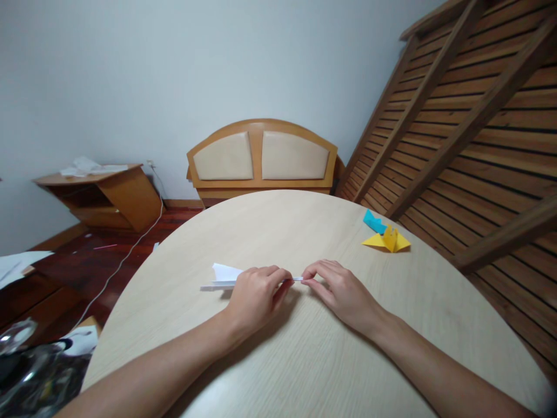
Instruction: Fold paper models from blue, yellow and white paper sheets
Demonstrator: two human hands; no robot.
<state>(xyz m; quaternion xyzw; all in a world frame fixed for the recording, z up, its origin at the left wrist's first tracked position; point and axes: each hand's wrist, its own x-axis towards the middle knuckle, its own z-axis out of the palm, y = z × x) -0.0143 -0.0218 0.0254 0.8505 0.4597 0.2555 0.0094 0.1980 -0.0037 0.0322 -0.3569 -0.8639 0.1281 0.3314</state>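
A folded sheet of white paper (225, 274) stretches sideways just above the round table (278, 232). Its wider, flared end sticks out to the left of my left hand (260, 293), whose fingers are closed around the paper's middle. At the narrow right end, a thin tip is pinched between the thumb and index finger of my right hand (342, 290). A short bit of paper shows between the two sets of fingertips. The palm of my left hand hides the middle of the paper.
A yellow origami figure (390, 239) and a blue folded paper piece (374, 222) sit near the table's right edge. Behind stand a headboard (256, 125) and a wooden cabinet (130, 197). Wooden slats (470, 151) lean at the right. A white cable (126, 258) crosses the floor.
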